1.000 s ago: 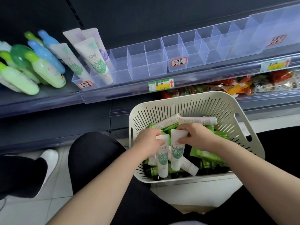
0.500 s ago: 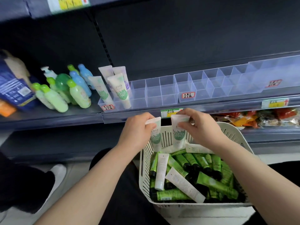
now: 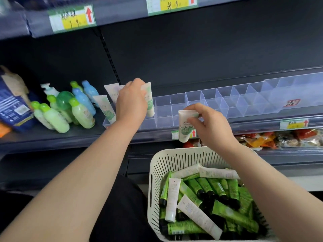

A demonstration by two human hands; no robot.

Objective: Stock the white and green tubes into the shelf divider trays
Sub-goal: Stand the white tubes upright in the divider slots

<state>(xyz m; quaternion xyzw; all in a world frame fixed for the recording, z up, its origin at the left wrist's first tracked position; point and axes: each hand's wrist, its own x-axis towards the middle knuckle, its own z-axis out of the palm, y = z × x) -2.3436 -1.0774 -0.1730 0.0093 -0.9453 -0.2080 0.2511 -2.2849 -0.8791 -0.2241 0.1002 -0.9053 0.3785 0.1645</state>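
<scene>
My left hand (image 3: 131, 103) grips a white and green tube (image 3: 149, 100), cap down, at the left end of the clear divider tray (image 3: 178, 109) on the shelf. My right hand (image 3: 208, 124) holds a second white and green tube (image 3: 185, 127) by its crimped end, hanging in front of the shelf edge, below the tray. Other white and green tubes (image 3: 105, 108) stand tilted in the tray's leftmost cells, partly hidden by my left hand. The white slotted basket (image 3: 157, 165) below holds several white tubes and dark green tubes (image 3: 197, 189).
Green and blue bottles (image 3: 76, 109) lean on the shelf left of the tray, with a blue pack (image 3: 12, 105) at the far left. Most tray cells to the right hold nothing. Snack packets (image 3: 272, 138) fill the lower shelf. Price tags (image 3: 71, 19) hang above.
Both hands lifted a tube each out of the basket and rose to the shelf. The left hand has reached the tray's left cells; the right hand trails lower in front of the shelf edge.
</scene>
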